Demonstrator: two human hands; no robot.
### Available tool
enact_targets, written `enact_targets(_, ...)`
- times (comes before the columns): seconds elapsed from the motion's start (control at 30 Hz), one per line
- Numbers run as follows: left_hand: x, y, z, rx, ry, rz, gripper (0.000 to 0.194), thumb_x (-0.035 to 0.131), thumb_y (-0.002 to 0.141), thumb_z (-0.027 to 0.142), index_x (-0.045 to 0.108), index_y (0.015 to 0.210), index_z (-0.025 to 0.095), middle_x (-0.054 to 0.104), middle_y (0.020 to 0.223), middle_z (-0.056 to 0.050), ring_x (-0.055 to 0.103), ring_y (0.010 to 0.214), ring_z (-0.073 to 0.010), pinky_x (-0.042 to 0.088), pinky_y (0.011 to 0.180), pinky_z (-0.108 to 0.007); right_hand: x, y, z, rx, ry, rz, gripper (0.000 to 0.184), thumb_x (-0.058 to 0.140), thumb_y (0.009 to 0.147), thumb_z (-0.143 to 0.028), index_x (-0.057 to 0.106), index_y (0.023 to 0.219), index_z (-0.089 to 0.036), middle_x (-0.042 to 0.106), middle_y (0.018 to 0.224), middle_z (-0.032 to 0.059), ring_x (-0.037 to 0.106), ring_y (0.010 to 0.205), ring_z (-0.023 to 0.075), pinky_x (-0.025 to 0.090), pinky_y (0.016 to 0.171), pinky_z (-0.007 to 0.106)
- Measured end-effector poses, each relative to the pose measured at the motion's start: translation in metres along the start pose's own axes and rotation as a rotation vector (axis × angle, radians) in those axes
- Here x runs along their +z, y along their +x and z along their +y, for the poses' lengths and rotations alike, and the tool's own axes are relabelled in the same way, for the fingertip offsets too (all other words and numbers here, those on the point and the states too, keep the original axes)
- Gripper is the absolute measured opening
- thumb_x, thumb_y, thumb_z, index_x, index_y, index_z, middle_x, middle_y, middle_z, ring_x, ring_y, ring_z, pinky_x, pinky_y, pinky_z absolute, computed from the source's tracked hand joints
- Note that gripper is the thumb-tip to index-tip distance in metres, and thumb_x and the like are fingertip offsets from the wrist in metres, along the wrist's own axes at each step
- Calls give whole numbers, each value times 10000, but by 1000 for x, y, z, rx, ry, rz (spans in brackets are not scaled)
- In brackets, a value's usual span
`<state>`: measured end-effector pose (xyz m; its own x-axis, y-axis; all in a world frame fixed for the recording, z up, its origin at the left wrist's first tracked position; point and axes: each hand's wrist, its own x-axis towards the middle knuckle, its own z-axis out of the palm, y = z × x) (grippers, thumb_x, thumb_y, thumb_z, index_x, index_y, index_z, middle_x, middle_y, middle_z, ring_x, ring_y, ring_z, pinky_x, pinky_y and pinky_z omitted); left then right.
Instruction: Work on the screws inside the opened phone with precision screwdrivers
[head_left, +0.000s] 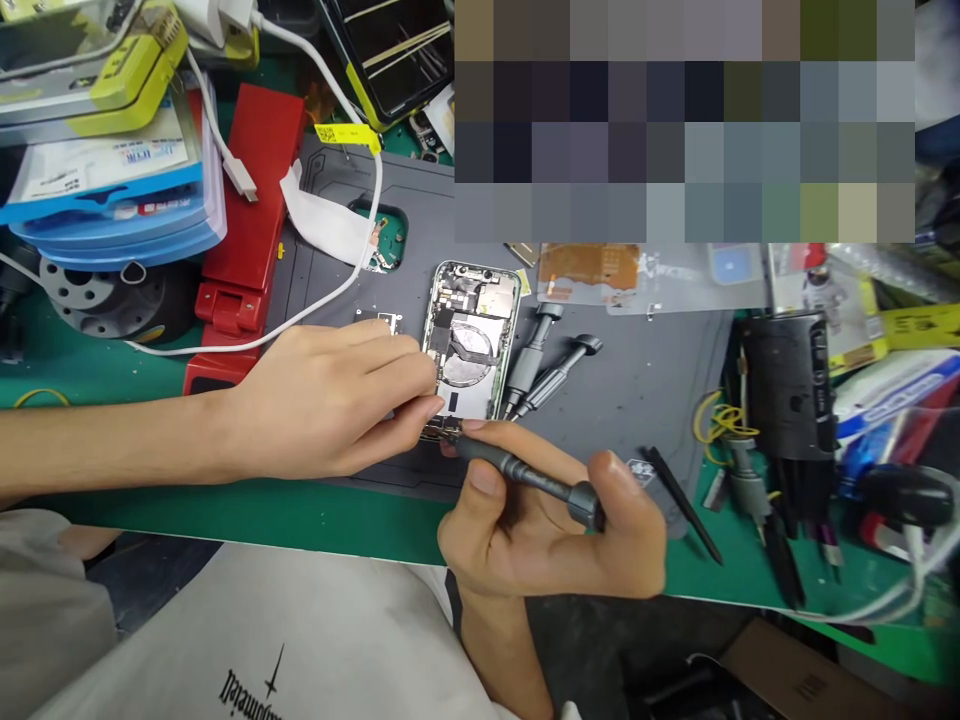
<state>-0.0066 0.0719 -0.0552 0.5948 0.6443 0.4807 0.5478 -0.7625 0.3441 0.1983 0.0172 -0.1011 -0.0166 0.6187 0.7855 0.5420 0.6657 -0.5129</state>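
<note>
An opened phone (480,300) lies on the grey work mat (630,400), its inner parts and a round coil exposed. My left hand (337,400) is closed at the phone's lower left edge, its curled fingers on that edge. A dark grey screwdriver (525,472) is held slantwise in my right hand (547,540), with thumb and fingers around its shaft and the cap end near the palm. Its tip meets the bottom end of the phone, where the fingertips partly hide it. Right of the phone lie two more screwdrivers (534,350), side by side.
A red tool (244,200) and stacked blue boxes (135,235) stand on the left. A white cable (330,295) loops across the mat. Black tweezers (682,505) lie at right, near a black holder (791,385) and yellow wire. An orange flex sheet (592,272) sits behind.
</note>
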Motion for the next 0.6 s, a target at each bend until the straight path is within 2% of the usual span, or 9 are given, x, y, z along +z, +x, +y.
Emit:
enact_targets(0.1,0,0,0,10,1,-1,270,497,1079,230,584,828,184,632,744,16,532,655,-133,368,557,-310,-3,2,0,-142,-59,-53,709,702,958,-217,435,1613,-184,764,1101,106,766,843,201,681,613,334)
enact_targets(0.17,0,0,1,8,8,-1,276,490,1081,230,589,827,186,636,745,17,537,658,-131,368,559,-306,-8,3,-2,-205,-114,-94,635,580,1034,-243,412,1633,-117,761,1140,153,779,924,229,674,614,348)
enact_targets(0.23,0,0,0,5,10,0,276,489,1078,228,592,826,187,640,747,18,540,660,-129,367,561,-302,-13,1,-4,-216,-173,-100,587,500,1040,-169,441,1621,-110,764,1135,158,769,952,237,672,657,381)
enact_targets(0.37,0,-1,-1,8,5,6,262,504,1069,227,585,823,187,640,745,16,536,661,-133,370,574,-304,-16,0,-7,-234,-297,-41,561,550,1018,-193,534,1578,-170,789,1089,134,714,940,249,655,663,390)
enact_targets(0.5,0,-2,-2,5,-19,10,245,520,1064,223,575,827,189,607,731,14,514,655,-145,347,572,-315,-10,3,-7,-217,-263,-15,572,591,988,-175,563,1559,-190,754,976,94,692,892,230,645,692,384)
enact_targets(0.6,0,-3,-3,9,-43,1,228,525,1062,215,571,839,192,587,732,13,497,653,-148,341,582,-313,-5,6,-6,-214,-247,6,558,597,986,-170,581,1544,-167,717,978,110,686,928,235,630,696,380)
